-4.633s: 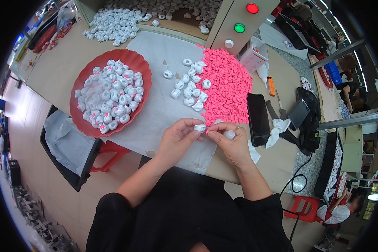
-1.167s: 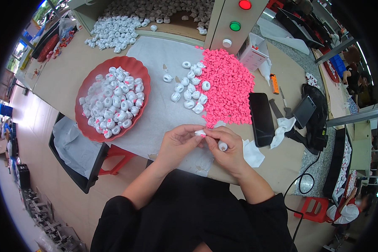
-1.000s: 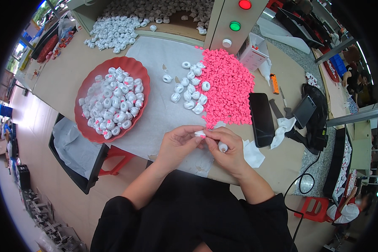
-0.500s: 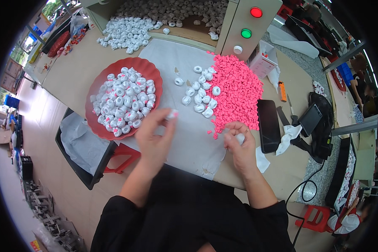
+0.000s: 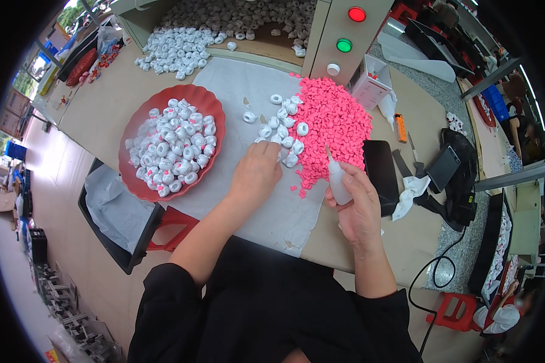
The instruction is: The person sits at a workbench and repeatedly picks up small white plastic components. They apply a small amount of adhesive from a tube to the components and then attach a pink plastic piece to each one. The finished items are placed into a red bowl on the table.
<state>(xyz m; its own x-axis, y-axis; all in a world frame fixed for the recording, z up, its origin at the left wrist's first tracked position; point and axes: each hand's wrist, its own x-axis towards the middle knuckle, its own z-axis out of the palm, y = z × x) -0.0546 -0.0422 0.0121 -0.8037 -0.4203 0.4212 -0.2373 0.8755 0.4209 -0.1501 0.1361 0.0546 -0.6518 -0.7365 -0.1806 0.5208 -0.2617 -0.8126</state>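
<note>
Here, both hands work over the white sheet on the desk [image 5: 103, 109].
Right hand [image 5: 360, 209] grips a small white bottle [image 5: 337, 181]; left hand [image 5: 255, 175] fingers pinch white rings [image 5: 284, 136] beside pink bits [image 5: 333, 130].

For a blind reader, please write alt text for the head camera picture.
Seen from above, a person's left hand reaches to small white rings beside a pink heap on a white sheet, while the right hand holds a small squeeze bottle. A red bowl of white rings stands to the left.
</note>
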